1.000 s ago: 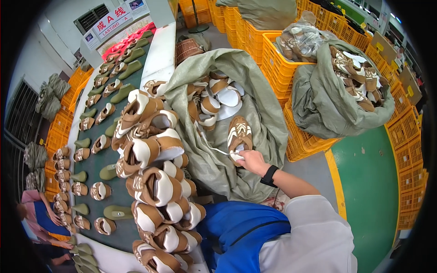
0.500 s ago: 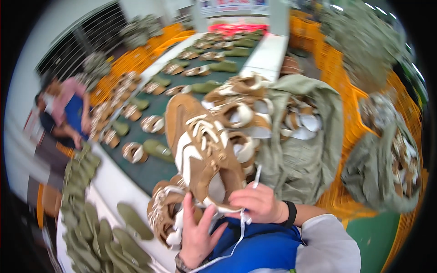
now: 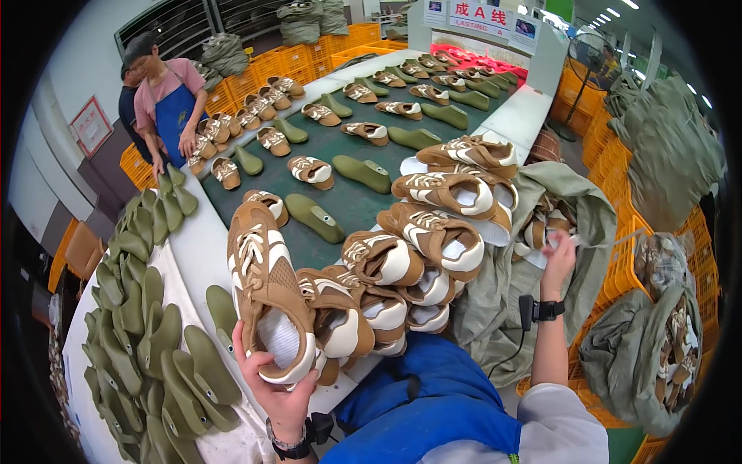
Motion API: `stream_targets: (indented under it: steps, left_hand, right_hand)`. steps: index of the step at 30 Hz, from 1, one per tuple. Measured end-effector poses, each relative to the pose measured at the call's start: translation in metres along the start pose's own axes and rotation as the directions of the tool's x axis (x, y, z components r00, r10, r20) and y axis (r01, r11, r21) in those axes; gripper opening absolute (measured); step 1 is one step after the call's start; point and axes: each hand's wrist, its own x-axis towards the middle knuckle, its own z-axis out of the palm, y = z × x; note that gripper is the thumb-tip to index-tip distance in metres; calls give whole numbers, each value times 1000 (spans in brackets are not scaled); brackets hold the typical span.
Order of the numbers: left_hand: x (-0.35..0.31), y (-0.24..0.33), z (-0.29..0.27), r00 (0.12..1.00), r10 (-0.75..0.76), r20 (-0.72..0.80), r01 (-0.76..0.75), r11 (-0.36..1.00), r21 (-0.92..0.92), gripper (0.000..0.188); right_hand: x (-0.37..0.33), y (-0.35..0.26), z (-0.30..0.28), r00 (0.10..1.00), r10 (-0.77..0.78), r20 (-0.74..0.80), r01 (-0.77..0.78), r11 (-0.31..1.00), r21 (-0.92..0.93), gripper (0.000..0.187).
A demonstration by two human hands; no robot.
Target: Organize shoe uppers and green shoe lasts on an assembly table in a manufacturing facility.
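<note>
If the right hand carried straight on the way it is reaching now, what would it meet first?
Probably the brown-and-white shoe uppers lying in the open grey-green sack. The right hand points up into the sack's mouth, fingertips already at them, though depth is hard to judge.

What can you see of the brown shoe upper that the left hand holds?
The brown shoe upper is tan mesh and suede-like fabric with white lacing and a white lining. The left hand grips its open heel end from below, toe pointing away, above the white table edge. It leans against the pile of similar uppers.
</note>
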Motion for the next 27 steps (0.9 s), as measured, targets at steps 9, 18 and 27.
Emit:
stream_targets:
  steps: [9, 18, 27]
  left_hand:
    - [-12, -27, -13, 951, -308, 23, 270, 794, -545, 60]
    - [1, -4, -9, 680, -467, 565, 448, -344, -825, 66]
    - [-4, -29, -57, 662, -458, 593, 661, -16, -750, 72]
  right_hand:
    - [-31, 67, -81, 767, 402, 500, 376, 351, -858, 42]
    - [-82, -150, 65, 250, 160, 955, -468, 883, -25, 46]
    - [-120, -149, 98, -15, 200, 980, -581, 796, -171, 36]
